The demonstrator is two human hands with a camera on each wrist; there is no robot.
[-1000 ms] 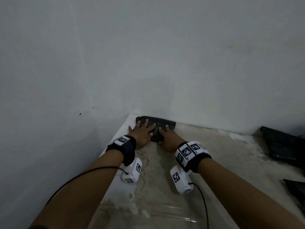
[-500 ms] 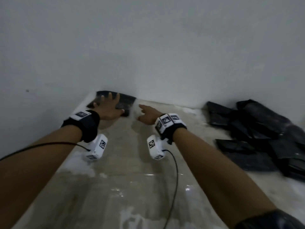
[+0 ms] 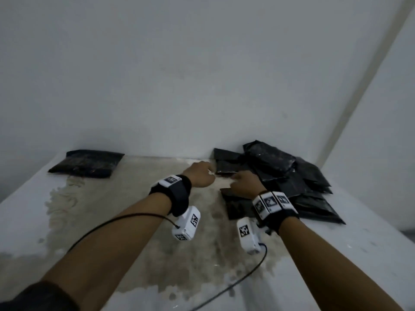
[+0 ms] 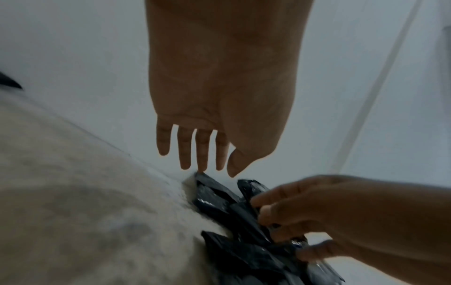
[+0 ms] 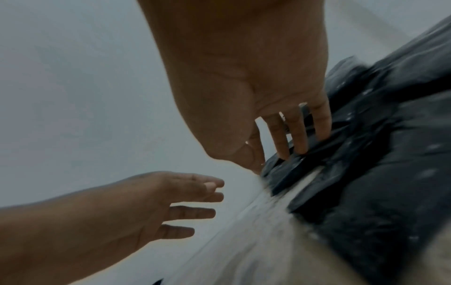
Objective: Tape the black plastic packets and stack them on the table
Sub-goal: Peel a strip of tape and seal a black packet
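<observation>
A filled black packet point(image 3: 85, 163) lies alone in the table's far left corner. On the right, several black packets point(image 3: 289, 176) sit in a loose pile against the wall. My right hand point(image 3: 241, 180) is at the pile's left edge; its fingers point(image 5: 299, 135) curl onto a flat black packet point(image 5: 292, 173) and the thumb meets that packet's near corner. My left hand point(image 3: 207, 173) hovers just left of the pile, holding nothing. Its fingers point(image 4: 202, 150) are straight, their tips just above a packet's corner point(image 4: 207, 181).
The white table point(image 3: 134, 198) has a worn, stained patch down its middle. White walls close it in behind and to the right. Thin black cables point(image 3: 107, 223) hang from both wrist cameras over the near part of the table.
Both hands left the packet in the far left corner and swung right to the pile. The right hand has landed on a packet there. The head turned right too.
</observation>
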